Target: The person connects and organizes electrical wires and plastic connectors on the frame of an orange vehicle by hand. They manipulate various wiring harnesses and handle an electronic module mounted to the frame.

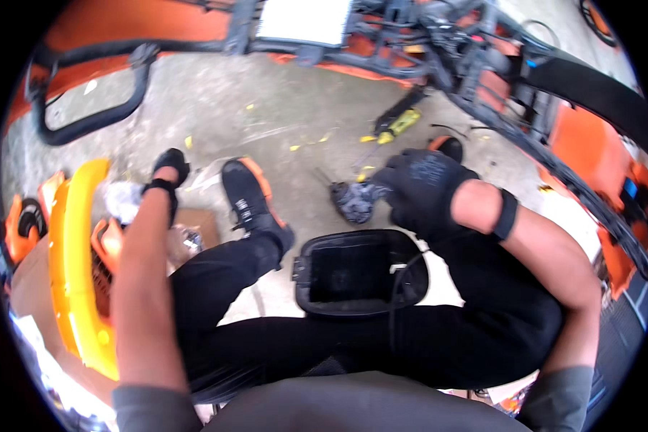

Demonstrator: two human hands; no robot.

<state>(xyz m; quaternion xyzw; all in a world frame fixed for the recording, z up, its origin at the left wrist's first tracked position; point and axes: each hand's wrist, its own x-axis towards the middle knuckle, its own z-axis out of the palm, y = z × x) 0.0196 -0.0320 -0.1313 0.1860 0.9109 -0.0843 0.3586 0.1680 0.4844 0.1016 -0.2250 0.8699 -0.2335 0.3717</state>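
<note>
My left hand (171,165), in a dark glove, is lowered beside my left shoe (246,191); its fingers are too dark and small to make out. In front of my right knee is my right hand (426,189), in a dark grey glove with the fingers curled closed. Its fingertips meet the edge of a crumpled grey rag (354,201) in the picture; whether they grip it or something smaller is hidden. Between my legs stands a black open-topped bin (306,295) with a dark inside. A yellow-handled screwdriver (399,127) lies beyond my right hand.
An orange machine with a black tubular frame (93,119) spans the far side. A black bar (554,165) slants down at the right. A curved yellow panel (72,266) and a cardboard box (32,288) stand at my left. Yellow scraps (294,147) dot the concrete floor.
</note>
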